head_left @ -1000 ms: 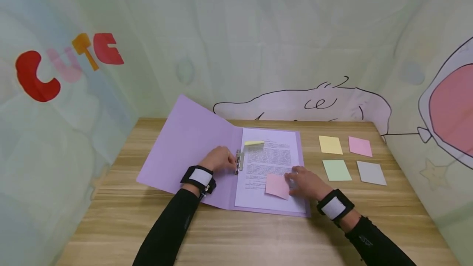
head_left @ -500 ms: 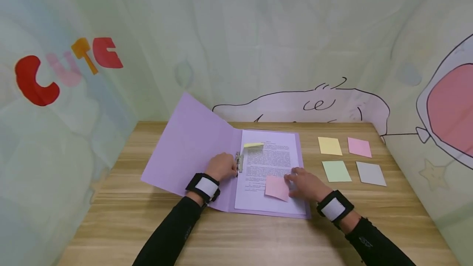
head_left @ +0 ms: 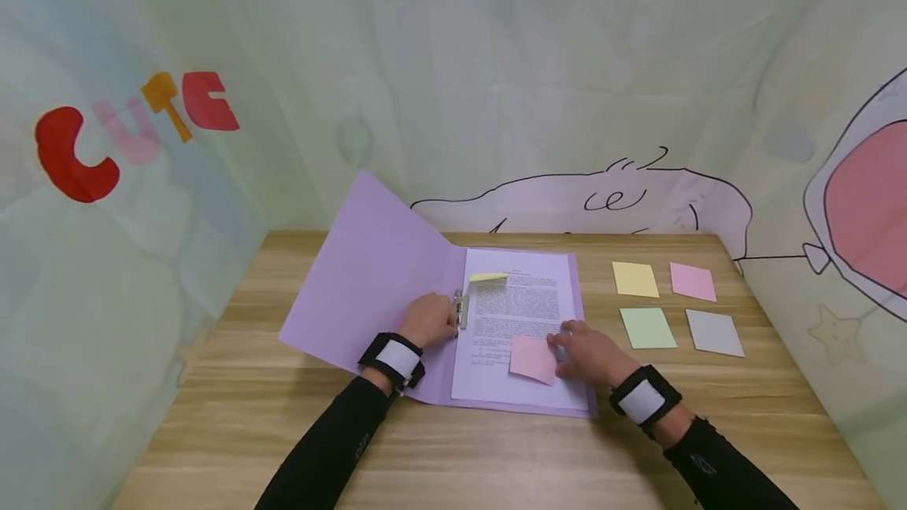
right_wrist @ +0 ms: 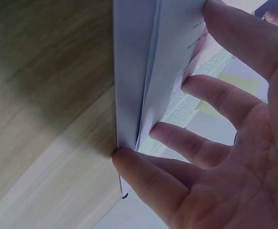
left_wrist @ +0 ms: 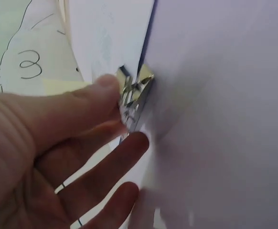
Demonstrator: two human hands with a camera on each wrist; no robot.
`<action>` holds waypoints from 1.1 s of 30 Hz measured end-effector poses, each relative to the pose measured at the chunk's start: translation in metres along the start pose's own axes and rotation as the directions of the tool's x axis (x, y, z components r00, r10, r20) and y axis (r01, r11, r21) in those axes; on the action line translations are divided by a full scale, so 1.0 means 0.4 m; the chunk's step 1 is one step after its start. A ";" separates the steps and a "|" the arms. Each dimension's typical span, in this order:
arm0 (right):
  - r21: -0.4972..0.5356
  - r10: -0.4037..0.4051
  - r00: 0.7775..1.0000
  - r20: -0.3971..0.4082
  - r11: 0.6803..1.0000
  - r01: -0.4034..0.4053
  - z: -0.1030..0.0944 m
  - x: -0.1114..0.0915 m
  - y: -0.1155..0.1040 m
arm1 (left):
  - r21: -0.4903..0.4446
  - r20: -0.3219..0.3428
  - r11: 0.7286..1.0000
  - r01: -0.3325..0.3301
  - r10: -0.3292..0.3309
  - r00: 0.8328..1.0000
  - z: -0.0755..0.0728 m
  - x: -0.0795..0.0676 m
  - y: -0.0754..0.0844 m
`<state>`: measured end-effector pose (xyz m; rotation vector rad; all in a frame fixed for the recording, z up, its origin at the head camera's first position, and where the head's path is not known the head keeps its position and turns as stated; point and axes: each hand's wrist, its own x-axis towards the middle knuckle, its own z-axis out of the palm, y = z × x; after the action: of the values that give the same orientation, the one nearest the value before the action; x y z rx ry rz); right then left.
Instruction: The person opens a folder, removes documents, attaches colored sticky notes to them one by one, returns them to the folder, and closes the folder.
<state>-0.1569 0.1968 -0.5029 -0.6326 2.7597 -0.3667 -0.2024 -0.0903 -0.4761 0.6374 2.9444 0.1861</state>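
A purple folder lies opened on the wooden table, its left cover tilted up. Printed sheets rest on its right side, with a pink sticky note low on the page and a yellow sticky note standing up near the top. My left hand is at the spine, thumb and forefinger pinching the metal binder clip. My right hand rests on the page's right edge beside the pink note. In the right wrist view its fingers are spread, touching paper and folder edge.
Right of the folder lie four-cornered paper squares: yellow, pink, green and grey. A printed cloth backdrop rises behind the table's back edge and along both sides.
My left hand has shifted slightly right and nearer to me at the clip. The folder's left cover has swung up a little. My right hand stays in place.
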 end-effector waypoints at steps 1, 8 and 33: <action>0.003 0.001 1.000 0.001 1.000 -0.001 0.000 -0.001 0.000 | 0.006 0.008 1.000 -0.015 0.015 1.000 0.001 0.002 -0.003; -0.001 -0.007 1.000 0.013 1.000 0.007 -0.003 -0.004 -0.002 | 0.052 -0.013 0.998 -0.019 0.019 1.000 -0.003 0.000 0.004; -0.017 0.001 1.000 0.014 1.000 0.000 0.004 -0.002 0.004 | 0.308 -0.174 0.950 0.050 0.005 0.985 0.039 -0.048 0.094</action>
<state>-0.1563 0.1985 -0.5045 -0.6363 2.7523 -0.3380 -0.1678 -0.0629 -0.4842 0.6540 3.1785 -0.2455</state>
